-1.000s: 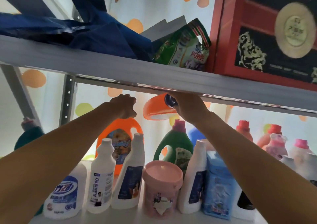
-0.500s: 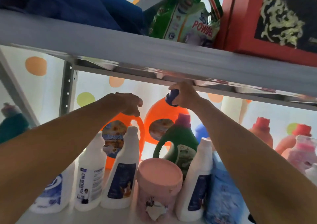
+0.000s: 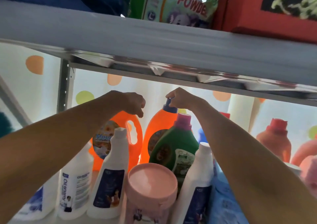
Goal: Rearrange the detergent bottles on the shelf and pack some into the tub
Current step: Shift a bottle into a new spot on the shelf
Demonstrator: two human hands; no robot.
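Step in hand, as judged: seating an orange bottle upright in the back row of the shelf [image 3: 51, 218], behind the front row.

Left to right:

- Left hand [image 3: 132, 103]: hovers over the handled orange bottle [image 3: 118, 138] at the back left. Fingers hang loosely curled, pointing down, apart from the bottle top. Grip slack, holds nothing.
- Second orange bottle [image 3: 157, 126]: stands just right of the handled one, a narrow gap between them, behind the green bottle [image 3: 176, 148]. Looks close to upright.
- Right hand [image 3: 180, 98]: grip pinched on the blue cap [image 3: 169, 104] of the second orange bottle, fingertips curled round the cap from above. Hand sits near the underside of the upper shelf [image 3: 154, 40].
- Front row: white bottles [image 3: 111, 172] and the pink tub [image 3: 152, 186], lid on, nothing packed in it yet.

To do it well (judgement): keep the bottle vertical by the cap, feel the base land flat before letting go. Little headroom, so withdraw the wrist low and forward. Left hand is placed to steady the neighbour if it rocks. Avoid brushing the green bottle's cap on the way out.
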